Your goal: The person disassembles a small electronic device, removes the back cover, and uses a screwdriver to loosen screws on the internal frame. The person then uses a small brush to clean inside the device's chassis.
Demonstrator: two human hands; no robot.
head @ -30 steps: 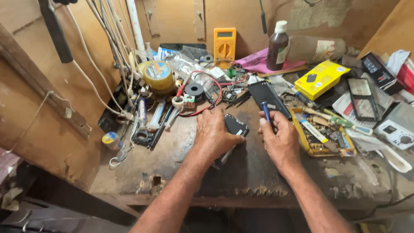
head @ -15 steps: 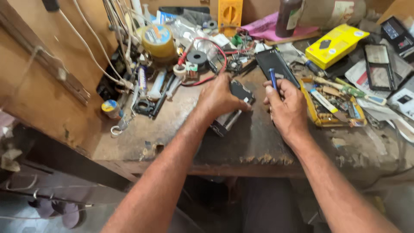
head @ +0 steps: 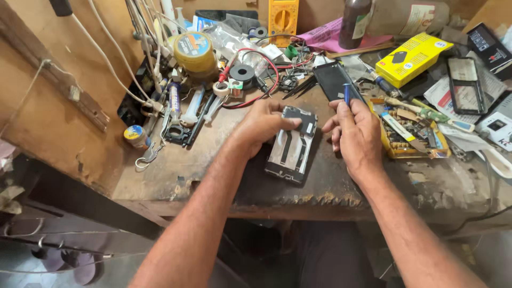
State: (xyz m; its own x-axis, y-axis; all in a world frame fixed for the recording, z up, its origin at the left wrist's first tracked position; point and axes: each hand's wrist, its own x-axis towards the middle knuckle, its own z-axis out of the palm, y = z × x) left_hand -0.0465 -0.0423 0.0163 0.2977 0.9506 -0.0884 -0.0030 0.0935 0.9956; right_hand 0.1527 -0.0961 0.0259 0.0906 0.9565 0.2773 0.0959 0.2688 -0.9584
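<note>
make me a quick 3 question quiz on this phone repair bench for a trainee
1. True or false: the left hand rests on the opened phone frame.
2. What does the right hand hold? A) blue-handled tool B) soldering iron C) yellow box
3. Fill in: the yellow box lies to the ____ of the yellow multimeter in the head view.

Key
1. True
2. A, the blue-handled tool
3. right
</note>
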